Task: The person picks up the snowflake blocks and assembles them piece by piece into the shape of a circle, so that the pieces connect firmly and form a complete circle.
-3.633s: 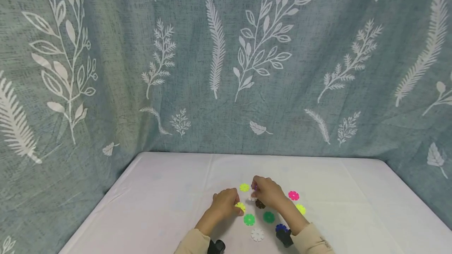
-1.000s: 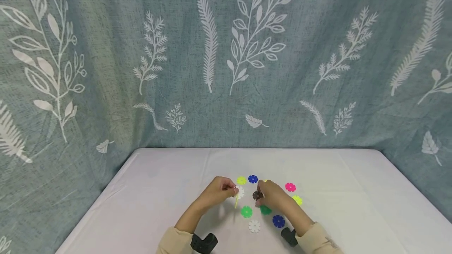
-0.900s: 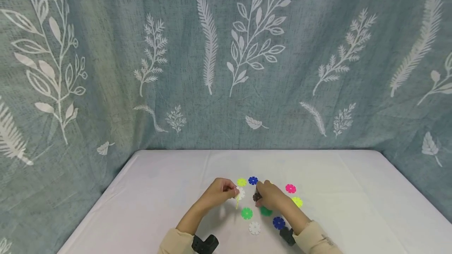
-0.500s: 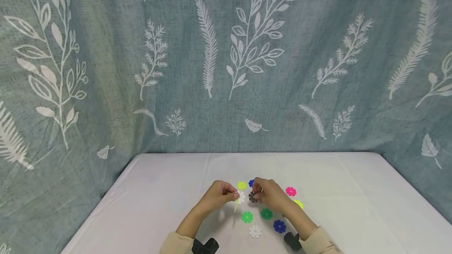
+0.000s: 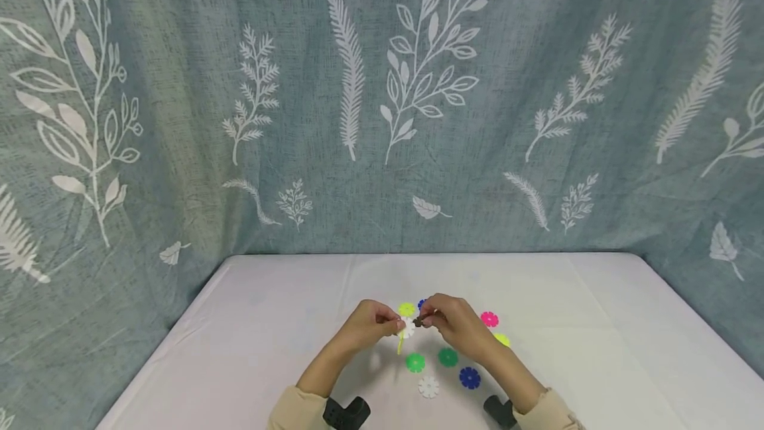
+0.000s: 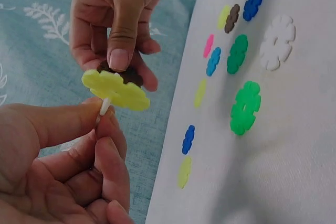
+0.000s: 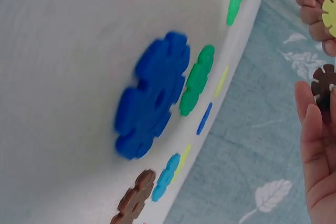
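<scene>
Left hand (image 5: pixel 370 325) is pinching a white disc (image 5: pixel 409 330), thumb against fingers; a yellow disc (image 6: pixel 118 90) is sitting joined to it. Right hand (image 5: pixel 458 325) is pinching a brown disc (image 5: pixel 418 322) just beside, at 2 o'clock; can't tell if they're touching. Both hands are hovering above the table (image 5: pixel 268 324).

Head view, clocking from the white disc: far yellow disc (image 5: pixel 407 309) is lying at 12, far blue disc (image 5: pixel 422 304) at 1, pink disc (image 5: pixel 489 319) and right yellow disc (image 5: pixel 501 338) near 3, dark green disc (image 5: pixel 447 357) and near blue disc (image 5: pixel 469 377) at 4, loose white disc (image 5: pixel 428 387) at 5, light green disc (image 5: pixel 415 363) between 5 and 6. Right wrist view: light blue disc (image 7: pixel 166 177) and loose brown disc (image 7: pixel 134 200) are lying around 6 from near blue.

Edges: far one is running across at 12, well apart from the hands. Cloth is stretching wide toward 9, also past right yellow at 3.

Surface is showing white, faintly creased. Blue-grey curtain (image 5: pixel 298 85), white leaf print, is hanging behind and on both flanks.
</scene>
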`<state>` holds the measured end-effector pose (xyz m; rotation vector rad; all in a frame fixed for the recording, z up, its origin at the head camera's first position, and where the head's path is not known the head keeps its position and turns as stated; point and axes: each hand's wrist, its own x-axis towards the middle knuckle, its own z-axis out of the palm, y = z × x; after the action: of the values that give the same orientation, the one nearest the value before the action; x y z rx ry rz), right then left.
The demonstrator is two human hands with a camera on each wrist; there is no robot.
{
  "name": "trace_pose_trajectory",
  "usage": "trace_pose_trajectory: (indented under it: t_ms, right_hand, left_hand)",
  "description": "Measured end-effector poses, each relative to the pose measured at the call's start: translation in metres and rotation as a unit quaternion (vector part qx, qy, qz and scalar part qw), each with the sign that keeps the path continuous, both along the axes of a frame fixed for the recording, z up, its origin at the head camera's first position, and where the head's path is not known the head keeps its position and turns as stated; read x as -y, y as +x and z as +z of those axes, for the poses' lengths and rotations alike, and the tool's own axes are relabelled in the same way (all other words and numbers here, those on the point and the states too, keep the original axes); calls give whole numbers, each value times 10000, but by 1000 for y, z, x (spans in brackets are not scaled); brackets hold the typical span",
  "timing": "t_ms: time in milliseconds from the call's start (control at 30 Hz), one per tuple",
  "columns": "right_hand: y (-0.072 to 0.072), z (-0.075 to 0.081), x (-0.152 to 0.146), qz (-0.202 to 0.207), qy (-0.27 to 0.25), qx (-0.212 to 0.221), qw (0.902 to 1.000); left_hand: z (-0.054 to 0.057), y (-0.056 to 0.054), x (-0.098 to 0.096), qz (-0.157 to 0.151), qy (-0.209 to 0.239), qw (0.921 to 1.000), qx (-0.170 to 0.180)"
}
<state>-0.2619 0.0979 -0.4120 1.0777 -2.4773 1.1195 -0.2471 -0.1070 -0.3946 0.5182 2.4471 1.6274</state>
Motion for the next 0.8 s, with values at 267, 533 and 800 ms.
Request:
trace_pose_trajectory:
  t_ms: [267, 533, 800]
  right_hand:
    - [2, -1, 5, 2, -122, -848, 9963]
    - [4, 2, 6, -4, 105, -1586, 9873]
    - [6, -4, 9, -25, -136, -2052, 9786]
  left_hand:
    - [0, -1, 0, 202, 54, 9988, 439]
    - [-2, 0, -5, 231, 172, 9978, 591]
    - [0, 9, -15, 625, 275, 9967, 431]
